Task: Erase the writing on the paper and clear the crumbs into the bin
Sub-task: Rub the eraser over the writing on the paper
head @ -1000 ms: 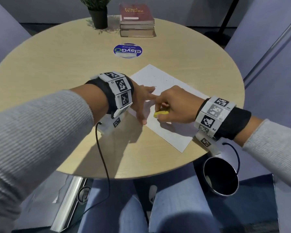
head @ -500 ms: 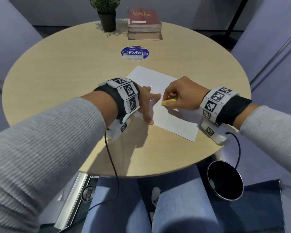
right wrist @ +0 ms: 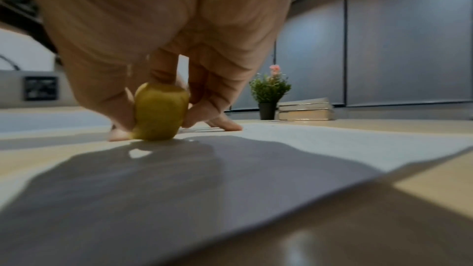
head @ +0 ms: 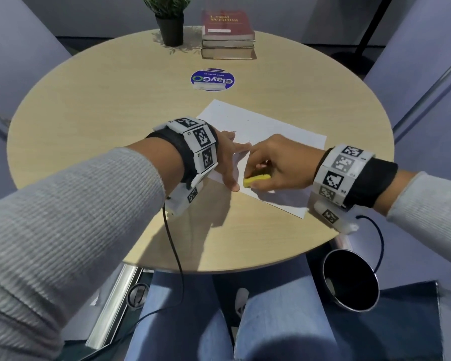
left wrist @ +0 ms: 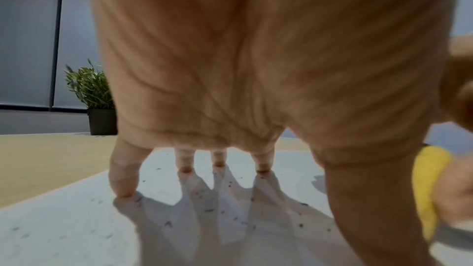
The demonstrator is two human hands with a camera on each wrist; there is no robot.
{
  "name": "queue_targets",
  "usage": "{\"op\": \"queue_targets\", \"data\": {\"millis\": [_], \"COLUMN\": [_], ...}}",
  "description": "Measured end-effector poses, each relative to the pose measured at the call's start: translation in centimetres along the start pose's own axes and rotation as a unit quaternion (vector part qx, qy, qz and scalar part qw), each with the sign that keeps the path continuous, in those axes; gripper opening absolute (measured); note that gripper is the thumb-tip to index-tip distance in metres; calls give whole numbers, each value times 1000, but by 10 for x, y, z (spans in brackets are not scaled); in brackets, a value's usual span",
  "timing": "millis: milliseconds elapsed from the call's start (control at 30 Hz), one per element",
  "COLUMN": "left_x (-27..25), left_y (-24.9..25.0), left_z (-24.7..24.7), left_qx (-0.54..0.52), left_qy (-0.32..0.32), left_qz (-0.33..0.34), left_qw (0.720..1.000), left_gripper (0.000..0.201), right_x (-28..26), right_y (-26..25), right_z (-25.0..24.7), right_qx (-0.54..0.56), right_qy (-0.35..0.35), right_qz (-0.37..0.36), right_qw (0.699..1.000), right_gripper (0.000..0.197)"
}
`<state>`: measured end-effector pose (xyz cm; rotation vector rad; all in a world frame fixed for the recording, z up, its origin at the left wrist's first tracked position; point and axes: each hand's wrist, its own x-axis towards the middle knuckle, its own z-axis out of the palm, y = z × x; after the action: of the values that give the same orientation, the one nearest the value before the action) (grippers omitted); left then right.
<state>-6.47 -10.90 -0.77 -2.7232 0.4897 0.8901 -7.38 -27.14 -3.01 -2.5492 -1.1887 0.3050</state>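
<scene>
head view: on the round pale wooden table (head: 115,113) the left hand (head: 225,162) presses spread, straight fingers on the white paper sheet (head: 266,126); the right hand (head: 276,165) pinches a yellow eraser (head: 255,181) against it

left wrist: dark crumbs (left wrist: 208,210) dot the paper

right wrist: the eraser touches the paper

White paper sheet (head: 266,128) lies on round wooden table (head: 102,113), near side. Left hand (head: 225,160) presses its left part; right hand (head: 279,165) beside it holds yellow eraser (head: 255,181) on sheet. Round metal bin (head: 349,280) below table edge, right.
</scene>
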Motion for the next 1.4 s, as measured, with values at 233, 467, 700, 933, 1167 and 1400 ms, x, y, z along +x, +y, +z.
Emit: {"op": "queue_targets", "data": {"millis": [233,467,700,933,1167,1400], "left_x": [6,2,0,2,2,1], "left_y": [-5,-1,0,2,2,3], "left_z": [1,-1,-1,0,-1,-2], "left_qx": [-8,2,-7,-22,-15,-11], "left_qy": [-10,-2,-1,9,12,12], "left_qz": [-4,-3,-7,-12,-16,-21], "left_qw": [1000,1000,1000,1000,1000,1000], "left_gripper": [112,110,110,110,110,109], "right_x": [3,6,6,-4,-7,0], "right_y": [-1,7,16,16,4,6], "right_z": [3,-2,-9,-9,1,-2], "right_qx": [2,-13,-16,7,2,-24], "right_qy": [0,20,41,26,-2,18], "right_qz": [-12,13,64,62,12,30], "right_qw": [1000,1000,997,998,1000,999], "right_gripper": [23,19,17,15,17,20]}}
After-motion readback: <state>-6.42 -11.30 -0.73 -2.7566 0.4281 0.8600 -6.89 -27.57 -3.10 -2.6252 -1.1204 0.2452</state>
